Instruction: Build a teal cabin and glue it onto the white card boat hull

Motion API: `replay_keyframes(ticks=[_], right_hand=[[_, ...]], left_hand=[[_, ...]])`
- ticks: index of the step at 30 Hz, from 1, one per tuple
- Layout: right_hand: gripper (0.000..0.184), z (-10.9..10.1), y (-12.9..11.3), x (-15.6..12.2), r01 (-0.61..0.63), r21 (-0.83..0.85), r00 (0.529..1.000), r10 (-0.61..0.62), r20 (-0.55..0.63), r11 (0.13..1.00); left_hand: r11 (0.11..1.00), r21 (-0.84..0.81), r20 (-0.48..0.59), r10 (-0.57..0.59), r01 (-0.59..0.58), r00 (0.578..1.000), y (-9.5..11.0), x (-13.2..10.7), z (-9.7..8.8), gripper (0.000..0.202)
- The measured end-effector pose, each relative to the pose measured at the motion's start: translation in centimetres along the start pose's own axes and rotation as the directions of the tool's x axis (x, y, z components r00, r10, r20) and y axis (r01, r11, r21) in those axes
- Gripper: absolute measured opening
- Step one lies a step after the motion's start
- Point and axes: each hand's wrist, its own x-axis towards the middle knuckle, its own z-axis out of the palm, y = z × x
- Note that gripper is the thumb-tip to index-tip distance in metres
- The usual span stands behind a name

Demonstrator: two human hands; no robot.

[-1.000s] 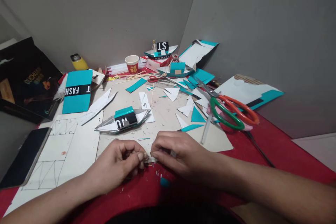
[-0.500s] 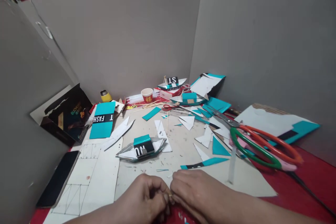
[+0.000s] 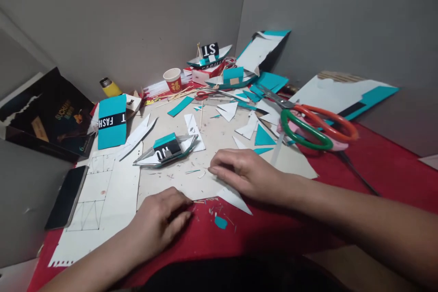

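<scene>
My left hand [image 3: 162, 219] rests at the near edge of the grey board [image 3: 160, 187]. Its fingers are loosely bent and the thumb stands apart, with nothing visible between them. Over the board to the right, my right hand [image 3: 248, 171] has its thumb and fingertips drawn together. Anything held in them is too small or hidden to make out. A white pointed paper scrap [image 3: 236, 200] lies just below this hand. Beyond both hands sits a small cardboard boat [image 3: 166, 149] with a teal and black curved roof.
Large scissors [image 3: 304, 130] with green and orange handles lie at right. Paper cutoffs surround a teal triangle [image 3: 264, 137]. Farther back are a paper cup [image 3: 172, 80] and two more boats, including one marked ST [image 3: 209, 57]. A phone [image 3: 66, 196] lies left beside a drawn-on sheet [image 3: 119, 191].
My hands, formerly together at the bottom around something tiny, have separated. The left moved left, the right up and to the right. The view has tilted down, showing the red surface and scraps.
</scene>
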Motion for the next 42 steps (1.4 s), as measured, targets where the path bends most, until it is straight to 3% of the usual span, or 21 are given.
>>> replay_keyframes(ticks=[6,15,25,30,32,34,37,40,42], right_hand=[[0.023,0.6,0.5,-0.5,0.068,-0.072,0.996,-0.064,0.066,0.995],[0.026,0.9,0.7,-0.4,0.059,-0.078,0.994,-0.052,0.1,0.995],[0.026,1.2,0.6,-0.3,0.034,-0.082,0.994,-0.025,0.102,0.996],[0.026,1.1,0.7,-0.5,0.068,-0.087,0.994,-0.061,0.087,0.994],[0.026,1.1,0.7,-0.5,0.078,-0.08,0.995,-0.072,0.075,0.994],[0.027,1.0,0.6,-0.6,0.078,-0.083,0.996,-0.074,0.059,0.993],[0.026,0.7,0.5,-0.5,0.089,-0.095,0.996,-0.087,0.03,0.991],[0.025,0.4,0.5,-0.5,0.097,-0.098,0.995,-0.096,0.008,0.991],[0.026,0.3,0.6,-0.5,0.118,-0.115,0.993,-0.118,0.005,0.986]], left_hand=[[0.971,0.238,0.059,0.021,-0.034,0.998,0.3,1.6,1.4,0.021],[0.837,0.529,0.072,0.12,-0.14,0.99,-0.6,1.2,3.0,0.013],[0.69,0.704,0.056,0.182,-0.168,0.982,-2.4,2.1,4.7,0.011],[0.661,0.713,0.136,0.194,-0.232,0.971,-1.8,2.2,4.5,0.011],[0.699,0.679,0.13,0.186,-0.224,0.974,-1.3,2.0,4.3,0.011],[0.805,0.574,0.049,0.152,-0.152,0.987,-0.9,1.8,3.9,0.011],[0.981,0.195,-0.115,0.04,-0.017,0.993,-0.2,1.4,2.9,0.013],[0.99,-0.129,-0.152,-0.083,0.064,0.985,0.0,1.2,1.2,0.017],[0.945,-0.28,-0.103,-0.203,0.168,0.974,-0.1,1.1,0.2,0.019]])
